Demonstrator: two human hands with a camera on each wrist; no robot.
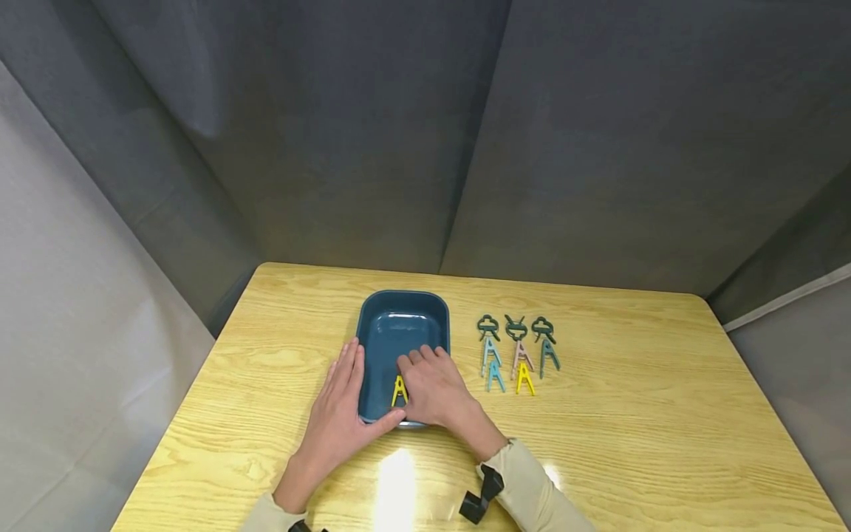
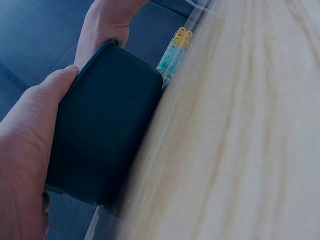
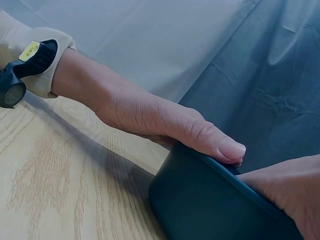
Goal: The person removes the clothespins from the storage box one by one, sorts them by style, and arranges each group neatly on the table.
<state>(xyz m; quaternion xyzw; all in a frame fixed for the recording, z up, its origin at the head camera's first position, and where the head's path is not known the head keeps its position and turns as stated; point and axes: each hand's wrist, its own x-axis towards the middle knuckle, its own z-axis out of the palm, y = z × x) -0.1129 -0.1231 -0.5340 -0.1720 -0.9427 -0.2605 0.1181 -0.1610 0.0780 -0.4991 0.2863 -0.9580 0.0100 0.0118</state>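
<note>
Dark blue tray (image 1: 402,310) near the middle of the wooden table (image 1: 638,443), a yellow clip (image 1: 399,390) lying inside at its near end. Left hand (image 1: 342,410) flat along the tray's left wall, fingers straight, thumb hooked over the near rim. Right hand (image 1: 435,388) reaching into the tray, fingers beside the clip; actual grip on it impossible to tell. Right of the tray, a tidy cluster of more clips (image 1: 517,355) on the table.
</note>
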